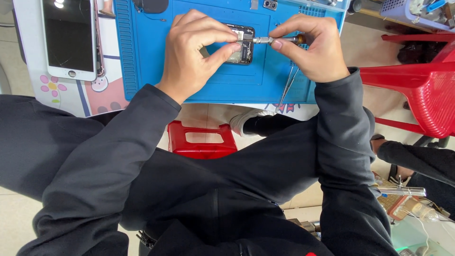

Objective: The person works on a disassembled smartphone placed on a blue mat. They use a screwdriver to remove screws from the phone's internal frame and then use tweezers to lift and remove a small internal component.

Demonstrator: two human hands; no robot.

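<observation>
My left hand (194, 54) rests on a blue work mat (156, 71), thumb and fingers pinching the edge of a small opened phone body (242, 50) with its circuit board exposed. My right hand (313, 47) grips a slim metal screwdriver (272, 41) held level, its tip at the top of the phone body. A pair of tweezers (288, 87) lies on the mat under my right wrist. Both arms are in dark sleeves.
A white phone with a dark screen (68, 38) lies left of the mat. A red plastic stool (201, 140) stands below the table edge and a red chair (426, 90) at right. Another person's leg (417, 159) is at the right.
</observation>
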